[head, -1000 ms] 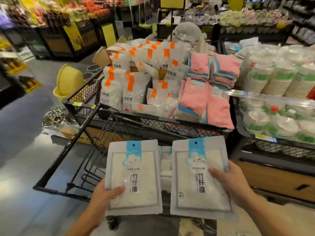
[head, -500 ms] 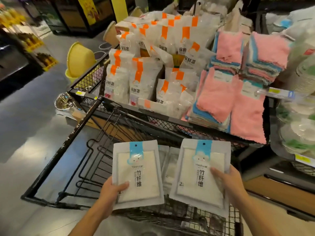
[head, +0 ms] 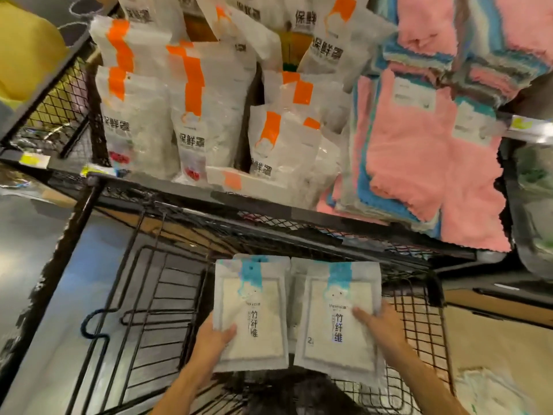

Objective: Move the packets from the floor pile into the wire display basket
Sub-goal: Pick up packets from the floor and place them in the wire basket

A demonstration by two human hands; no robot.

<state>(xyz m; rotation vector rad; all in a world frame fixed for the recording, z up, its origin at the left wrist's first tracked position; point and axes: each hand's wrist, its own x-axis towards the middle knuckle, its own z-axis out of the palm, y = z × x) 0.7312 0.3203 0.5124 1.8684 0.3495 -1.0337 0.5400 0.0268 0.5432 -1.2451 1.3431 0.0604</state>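
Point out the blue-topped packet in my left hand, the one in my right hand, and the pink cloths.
Left packet (head: pixel 254 313): head view, centre of its white front.
Right packet (head: pixel 335 319): head view, middle of its front, by the printed characters.
Pink cloths (head: pixel 413 163): head view, middle of the large hanging cloth.

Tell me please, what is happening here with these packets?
A person is stocking a shop display. The left hand grips one flat white packet with a blue top label, and the right hand grips a second white blue-labelled packet. Both packets are held side by side over the black wire display basket. Behind it stand white bags with orange stripes and pink cloths.
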